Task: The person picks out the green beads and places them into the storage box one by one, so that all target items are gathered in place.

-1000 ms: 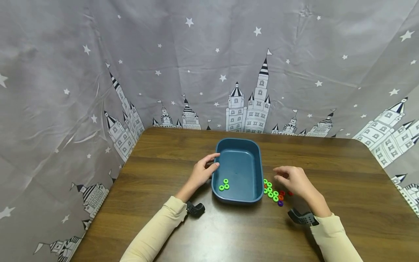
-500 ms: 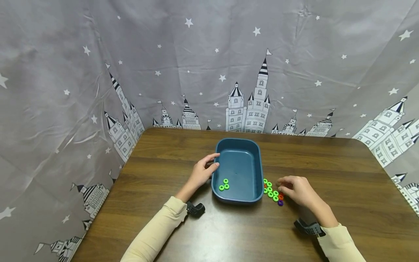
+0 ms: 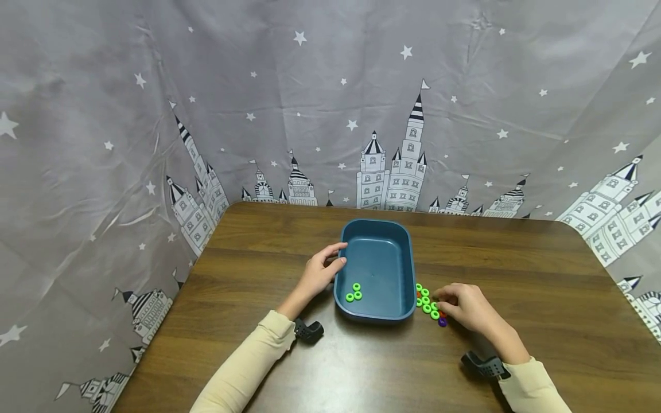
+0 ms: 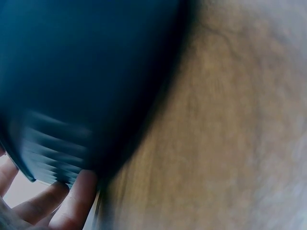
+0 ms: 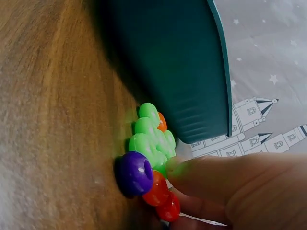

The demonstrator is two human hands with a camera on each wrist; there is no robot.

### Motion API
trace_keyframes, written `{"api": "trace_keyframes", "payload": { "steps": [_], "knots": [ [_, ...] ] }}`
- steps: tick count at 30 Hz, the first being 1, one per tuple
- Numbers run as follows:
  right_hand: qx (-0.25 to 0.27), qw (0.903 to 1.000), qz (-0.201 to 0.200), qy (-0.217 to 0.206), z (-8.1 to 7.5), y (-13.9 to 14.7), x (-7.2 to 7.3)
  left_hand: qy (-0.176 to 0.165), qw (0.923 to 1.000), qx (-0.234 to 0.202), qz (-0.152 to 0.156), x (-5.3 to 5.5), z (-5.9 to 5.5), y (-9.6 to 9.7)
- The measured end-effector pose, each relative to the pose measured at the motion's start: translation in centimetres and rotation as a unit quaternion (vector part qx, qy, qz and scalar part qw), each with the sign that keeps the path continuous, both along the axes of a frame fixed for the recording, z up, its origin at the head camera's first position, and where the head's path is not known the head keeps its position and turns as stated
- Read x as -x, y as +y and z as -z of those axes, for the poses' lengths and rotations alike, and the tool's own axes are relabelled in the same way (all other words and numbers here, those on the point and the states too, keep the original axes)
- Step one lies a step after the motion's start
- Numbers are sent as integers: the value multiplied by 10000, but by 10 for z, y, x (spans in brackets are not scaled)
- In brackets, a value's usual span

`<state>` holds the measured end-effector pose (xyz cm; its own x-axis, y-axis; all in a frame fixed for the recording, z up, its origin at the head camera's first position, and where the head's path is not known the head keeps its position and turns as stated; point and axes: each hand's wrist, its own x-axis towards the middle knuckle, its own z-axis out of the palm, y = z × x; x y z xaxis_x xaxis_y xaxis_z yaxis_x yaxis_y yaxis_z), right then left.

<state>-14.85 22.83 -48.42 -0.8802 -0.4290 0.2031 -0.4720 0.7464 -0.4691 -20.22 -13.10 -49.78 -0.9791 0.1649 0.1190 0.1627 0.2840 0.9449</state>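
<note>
A dark blue plastic bin [image 3: 384, 275] stands on the table with a few bright green rings [image 3: 356, 295] inside it. My left hand [image 3: 319, 274] rests at the bin's left side, thumb and index tips at the rim; in the left wrist view its fingers [image 4: 81, 196] touch the ribbed outer wall. My right hand [image 3: 465, 307] is low over a cluster of small rings to the right of the bin. Its thumb [image 5: 196, 170] touches a green ring [image 5: 156, 155] at the cluster's edge, with the other fingers partly hidden. A purple ring [image 5: 135, 173] and orange-red rings [image 5: 156, 189] lie alongside.
The wooden table [image 3: 268, 246] extends around the bin on all sides. Behind and to the left hangs a grey curtain [image 3: 310, 86] with castles and stars. A black wrist camera [image 3: 482, 365] sits below my right hand.
My right hand has come down and slightly toward me onto the cluster, now covering most of the red rings. My left hand and the bin have stayed in place.
</note>
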Motion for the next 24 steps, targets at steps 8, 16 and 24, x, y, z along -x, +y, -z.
{"api": "trace_keyframes", "payload": {
  "steps": [8, 16, 24],
  "knots": [
    [-34, 9998, 113, 177, 2, -3, -1, -45, 10000, 65, -19, -1, -2, 0],
    [-82, 9994, 106, 319, 2, -6, -2, -126, 9999, 37, -26, -1, 0, 0],
    [-99, 9986, 270, 437, 3, -8, -3, -90, 9999, 64, -34, -1, -1, 0]
  ]
}}
